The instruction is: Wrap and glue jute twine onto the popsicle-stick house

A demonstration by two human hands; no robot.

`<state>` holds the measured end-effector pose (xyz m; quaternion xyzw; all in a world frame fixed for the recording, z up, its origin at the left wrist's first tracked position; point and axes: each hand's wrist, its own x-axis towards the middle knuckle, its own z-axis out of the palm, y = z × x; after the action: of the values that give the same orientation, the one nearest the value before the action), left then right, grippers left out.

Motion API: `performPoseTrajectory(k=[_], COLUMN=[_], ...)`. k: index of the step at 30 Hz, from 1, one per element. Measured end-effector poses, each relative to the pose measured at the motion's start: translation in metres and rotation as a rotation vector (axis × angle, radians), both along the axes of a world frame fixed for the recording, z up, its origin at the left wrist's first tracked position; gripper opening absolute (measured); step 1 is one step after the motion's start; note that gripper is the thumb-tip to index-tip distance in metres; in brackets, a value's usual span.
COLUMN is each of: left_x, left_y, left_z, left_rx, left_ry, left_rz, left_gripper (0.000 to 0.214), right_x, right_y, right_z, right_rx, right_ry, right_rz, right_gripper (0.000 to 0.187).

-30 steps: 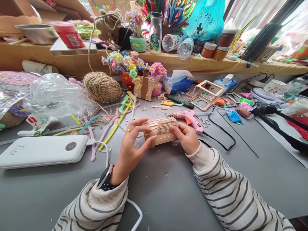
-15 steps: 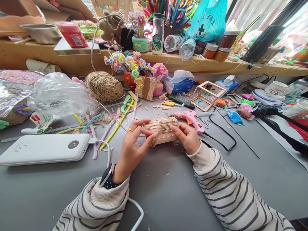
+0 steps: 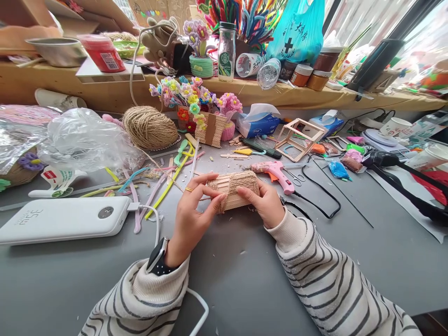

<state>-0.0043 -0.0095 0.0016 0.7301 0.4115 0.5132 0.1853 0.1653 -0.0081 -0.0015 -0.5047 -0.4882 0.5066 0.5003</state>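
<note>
Between my two hands, a little above the grey table, is a small box of wooden craft sticks [image 3: 238, 201] partly wrapped with jute twine [image 3: 241, 183]. My left hand [image 3: 192, 210] pinches the twine at the box's left end with thumb and fingers. Gripping the right end is my right hand [image 3: 264, 201], its thumb lying across the wound twine. A strand trails from the left hand toward the large ball of jute twine [image 3: 150, 128] at the back left. Just behind the right hand lies a pink hot glue gun [image 3: 275, 175].
On the left lie a white power bank [image 3: 66, 219] with its cable and some clear plastic bags [image 3: 87, 137]. Behind are a stick box of fuzzy flowers [image 3: 210, 129], a wooden stick frame [image 3: 300, 137] and scissors [image 3: 298, 177]. A black cord [image 3: 331, 215] curves at right.
My right hand has shifted slightly left over the box, its thumb now further across the twine. My left hand keeps its pinch. The whole view has drifted a little.
</note>
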Motion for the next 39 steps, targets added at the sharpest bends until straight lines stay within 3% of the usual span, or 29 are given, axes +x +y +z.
performPoseTrajectory(k=[16, 24, 39], left_x=[0.0007, 0.0014, -0.0001], left_y=[-0.0009, 0.0005, 0.0008], left_z=[0.0004, 0.0001, -0.0001], left_rx=[-0.004, -0.024, 0.004], left_ry=[0.007, -0.007, 0.03], left_rz=[0.02, 0.031, 0.037], left_gripper=[0.007, 0.008, 0.009], right_x=[0.0029, -0.0047, -0.0049], right_y=[0.0022, 0.0025, 0.0023], right_z=[-0.0051, -0.001, -0.0035], right_rx=[-0.026, -0.002, -0.012], right_ry=[0.15, 0.078, 0.095], right_rz=[-0.024, -0.083, -0.066], right_gripper=[0.039, 0.037, 0.037])
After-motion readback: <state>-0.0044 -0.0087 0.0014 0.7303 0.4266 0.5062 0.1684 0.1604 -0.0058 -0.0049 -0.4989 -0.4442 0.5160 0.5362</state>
